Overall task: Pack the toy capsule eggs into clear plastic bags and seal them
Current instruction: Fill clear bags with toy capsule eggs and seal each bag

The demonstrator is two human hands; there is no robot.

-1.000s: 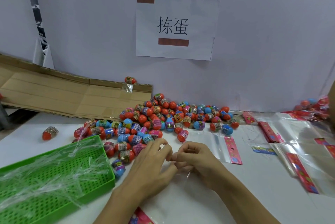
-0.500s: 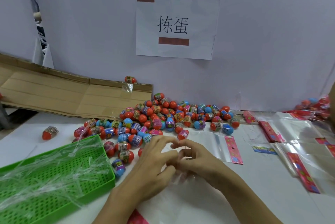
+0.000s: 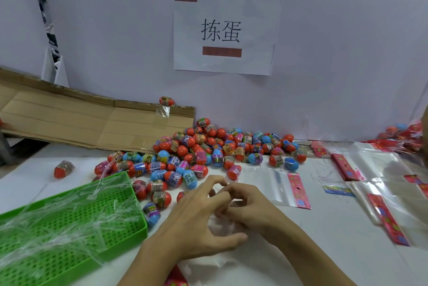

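Observation:
A big pile of red and blue capsule eggs lies against the back wall, spreading left toward the basket. My left hand and my right hand meet just in front of the pile. Their curled fingertips pinch the edge of a clear plastic bag that lies crumpled under both hands. Its red header shows at the bottom edge. Whether an egg is inside is hidden by the hands.
A green perforated basket holding clear plastic strips sits at the left. An empty bag with a pink header lies right of my hands, and more bags are stacked farther right. Flattened cardboard leans at the back left; one egg lies apart.
Both hands have shifted slightly away from me toward the pile. The fingertips keep working at the bag edge, and my left thumb has spread outward.

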